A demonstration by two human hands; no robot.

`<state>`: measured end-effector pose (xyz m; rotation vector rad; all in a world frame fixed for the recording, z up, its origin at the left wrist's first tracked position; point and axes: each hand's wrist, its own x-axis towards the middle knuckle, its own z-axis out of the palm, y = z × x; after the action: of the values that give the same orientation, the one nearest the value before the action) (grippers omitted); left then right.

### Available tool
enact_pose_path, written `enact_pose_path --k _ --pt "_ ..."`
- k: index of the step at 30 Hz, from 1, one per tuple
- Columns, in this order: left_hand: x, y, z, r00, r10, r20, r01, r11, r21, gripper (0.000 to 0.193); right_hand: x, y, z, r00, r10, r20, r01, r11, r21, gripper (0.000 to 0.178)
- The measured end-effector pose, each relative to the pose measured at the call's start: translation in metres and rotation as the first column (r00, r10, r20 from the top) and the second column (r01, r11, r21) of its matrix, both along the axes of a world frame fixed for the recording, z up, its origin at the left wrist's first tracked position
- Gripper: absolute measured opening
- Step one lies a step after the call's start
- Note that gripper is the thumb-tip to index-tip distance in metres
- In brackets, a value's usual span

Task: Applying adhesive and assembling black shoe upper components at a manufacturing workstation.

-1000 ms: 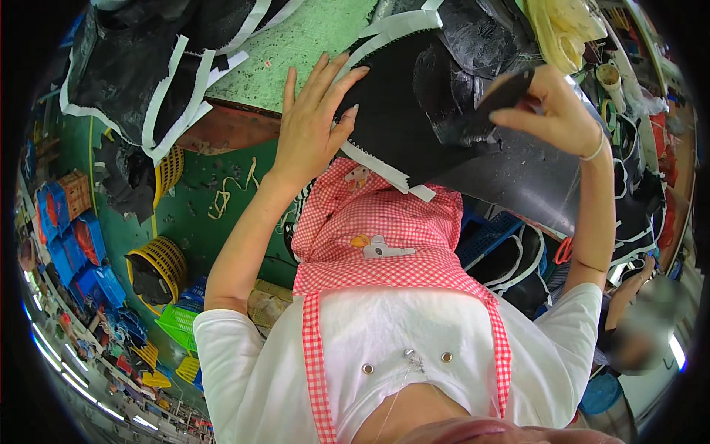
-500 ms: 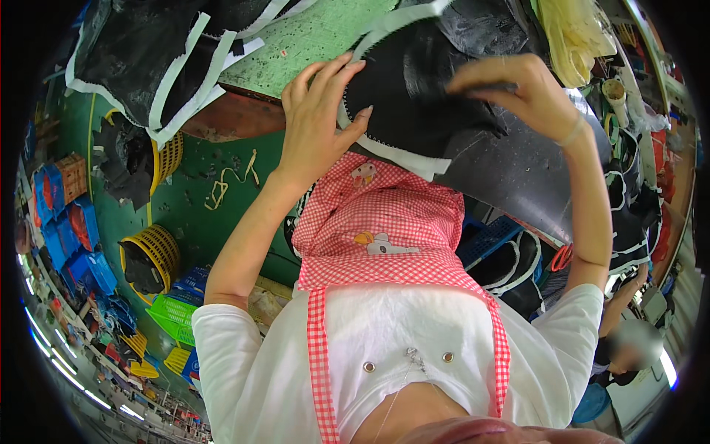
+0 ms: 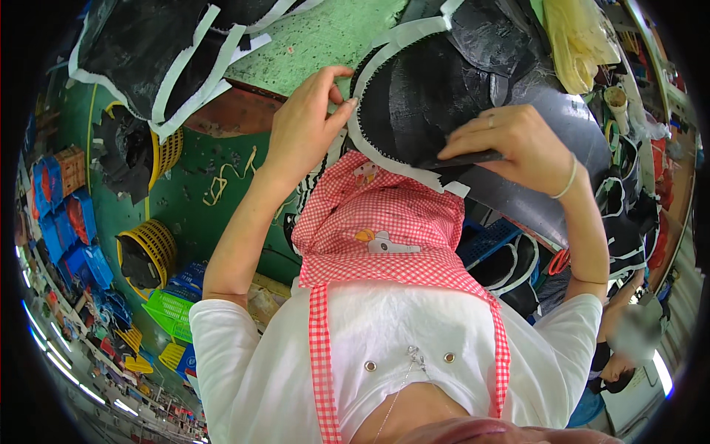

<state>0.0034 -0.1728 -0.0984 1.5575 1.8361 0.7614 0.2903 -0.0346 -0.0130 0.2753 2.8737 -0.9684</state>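
A curved black sheet piece [image 3: 414,103] with a white zigzag-stitched edging strip [image 3: 364,140] lies before me on the worktable. My left hand [image 3: 314,118] is at its left rim, fingers curled in, thumb on the white edging and index finger at the border. Over the piece's lower right, my right hand [image 3: 518,144] is closed on a dark folded flap [image 3: 477,158], pinched between fingers and thumb. Whether this flap belongs to the curved piece is hard to tell. More black sheets [image 3: 492,37] lie just beyond, partly overlapping.
White-edged black pieces [image 3: 133,55] hang over the table's left end. Yellow baskets [image 3: 159,248] with black scraps stand on the green floor. A yellow plastic bag [image 3: 580,44] sits far right. Another person [image 3: 617,362] is at lower right. Blue crates [image 3: 63,222] line the left.
The curved piece has shifted slightly and its edging now lies flatter. My left hand has gone from spread fingers to curled ones. My right hand has moved down, now with the flap pinched.
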Motion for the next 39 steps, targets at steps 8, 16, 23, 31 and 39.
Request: enact_pose_path --k 8,16,23,31,39 --pt "-0.015 -0.008 0.016 0.941 0.115 0.317 0.01 0.93 -0.367 0.023 0.115 0.086 0.016 0.331 -0.831 -0.446 0.919 0.177 0.351 0.038" --pt "-0.017 -0.008 0.008 0.835 0.122 0.536 0.104 0.922 -0.372 0.023 0.204 0.126 -0.026 0.253 -0.847 -0.468 0.964 0.18 0.197 0.018" --pt "-0.021 -0.001 0.001 0.791 0.181 0.584 0.024 0.945 -0.325 0.021 0.041 0.03 -0.014 0.711 -0.703 -0.02 0.622 0.641 -0.451 0.013" --pt "-0.019 -0.002 -0.009 0.77 0.169 0.615 0.0 0.964 -0.264 0.018 -0.024 0.018 -0.003 0.931 -0.357 -0.069 0.359 0.933 0.023 0.022" --pt "-0.021 -0.003 -0.012 0.719 0.146 0.679 0.039 0.968 -0.249 0.016 -0.065 -0.001 -0.011 0.995 -0.029 -0.091 0.031 0.999 0.017 0.053"
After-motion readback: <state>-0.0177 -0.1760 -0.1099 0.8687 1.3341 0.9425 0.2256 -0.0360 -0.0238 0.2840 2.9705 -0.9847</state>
